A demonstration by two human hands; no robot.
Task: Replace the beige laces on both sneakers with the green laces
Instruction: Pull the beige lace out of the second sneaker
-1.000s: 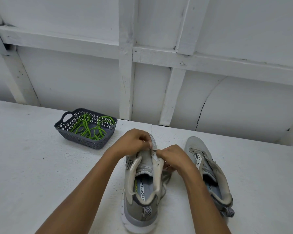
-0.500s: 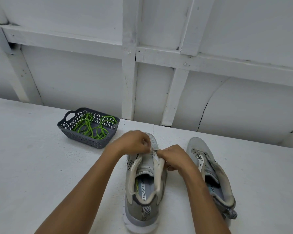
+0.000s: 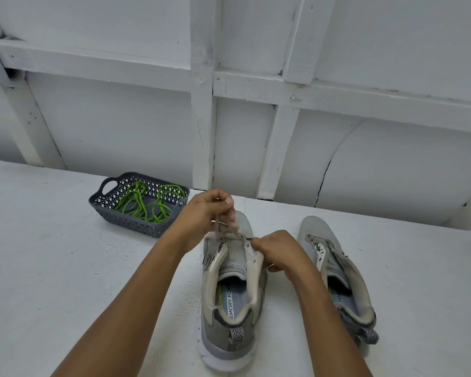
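Thin beige lace (image 3: pixel 220 227) now rises from the toe-end eyelets of the centre grey mesh sneaker (image 3: pixel 229 308). Since half a second ago our left hand (image 3: pixel 204 216) has lifted, pinching the lace in curled fingers and drawing it out. Our right hand (image 3: pixel 279 251) grips the eyelet flap, steadying. We judge unlacing nearly done. At three o'clock the second grey sneaker (image 3: pixel 335 268) looks lace-free, hard to tell. At ten o'clock the green laces (image 3: pixel 147 202) wait in a dark perforated plastic basket (image 3: pixel 136 227).

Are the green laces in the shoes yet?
No, the green laces all lie bunched in the grey basket.
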